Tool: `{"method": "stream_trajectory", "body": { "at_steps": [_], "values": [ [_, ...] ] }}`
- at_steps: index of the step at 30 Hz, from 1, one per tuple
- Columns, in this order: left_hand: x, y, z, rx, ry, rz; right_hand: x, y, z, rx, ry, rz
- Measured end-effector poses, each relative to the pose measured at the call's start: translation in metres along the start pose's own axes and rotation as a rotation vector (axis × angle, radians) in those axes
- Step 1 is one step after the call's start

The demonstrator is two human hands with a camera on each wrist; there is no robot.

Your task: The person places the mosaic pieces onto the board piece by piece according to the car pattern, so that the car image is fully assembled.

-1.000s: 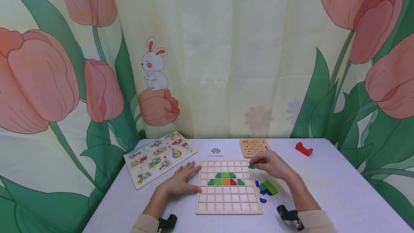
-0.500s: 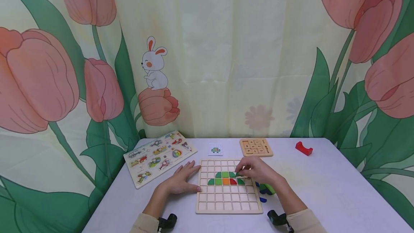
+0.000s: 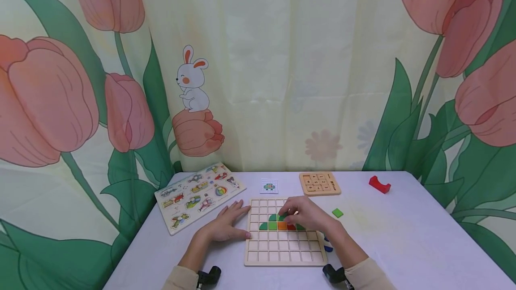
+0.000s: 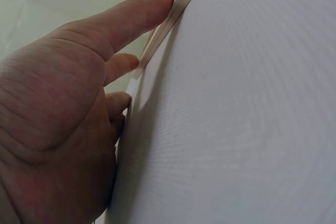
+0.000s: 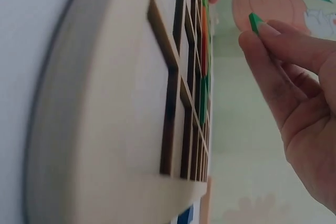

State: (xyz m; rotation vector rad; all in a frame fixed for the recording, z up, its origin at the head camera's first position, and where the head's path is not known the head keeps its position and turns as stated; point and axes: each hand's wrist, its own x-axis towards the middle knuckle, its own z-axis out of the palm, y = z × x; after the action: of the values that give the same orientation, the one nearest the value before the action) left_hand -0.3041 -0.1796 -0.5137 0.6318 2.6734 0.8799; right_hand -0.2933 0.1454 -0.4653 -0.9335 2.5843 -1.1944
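A wooden grid board [image 3: 286, 247] lies on the table with green, orange and red tiles set in its middle rows. My left hand [image 3: 225, 225] rests at the board's left side, fingers extended. In the left wrist view its thumb [image 4: 152, 11] touches the board's edge. Over the middle of the board is my right hand [image 3: 308, 213]. In the right wrist view it pinches a small green tile [image 5: 254, 23] between thumb and fingertips, held above the grid. The full shape of that tile is hidden by the fingers.
Right of the board lie a light green square [image 3: 337, 212] and blue pieces [image 3: 328, 249], partly behind the right forearm. Farther back are a pattern card [image 3: 268, 186], a wooden number puzzle [image 3: 320, 183] and a red curved block [image 3: 380, 185]. A picture puzzle [image 3: 199, 200] lies at left.
My right hand has moved left from the board's right edge to over its middle, carrying the green tile. A light green square now shows farther back at right. The left hand has stayed put.
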Motion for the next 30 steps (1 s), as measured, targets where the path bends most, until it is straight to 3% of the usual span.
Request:
{"method": "stream_trajectory", "body": {
  "at_steps": [7,12,19,30],
  "values": [
    [-0.001,0.001,-0.001,-0.006,-0.002,0.030,0.009,-0.005,0.012,-0.014,-0.014,-0.005],
    [-0.001,0.003,-0.002,-0.010,-0.004,0.012,0.014,-0.007,0.019,-0.005,-0.033,0.020],
    [-0.001,0.002,-0.002,0.003,0.000,0.002,0.021,-0.012,0.027,-0.050,-0.050,-0.065],
    [-0.001,0.001,-0.003,-0.009,-0.004,0.007,0.027,-0.021,0.040,0.010,-0.077,0.012]
  ]
}}
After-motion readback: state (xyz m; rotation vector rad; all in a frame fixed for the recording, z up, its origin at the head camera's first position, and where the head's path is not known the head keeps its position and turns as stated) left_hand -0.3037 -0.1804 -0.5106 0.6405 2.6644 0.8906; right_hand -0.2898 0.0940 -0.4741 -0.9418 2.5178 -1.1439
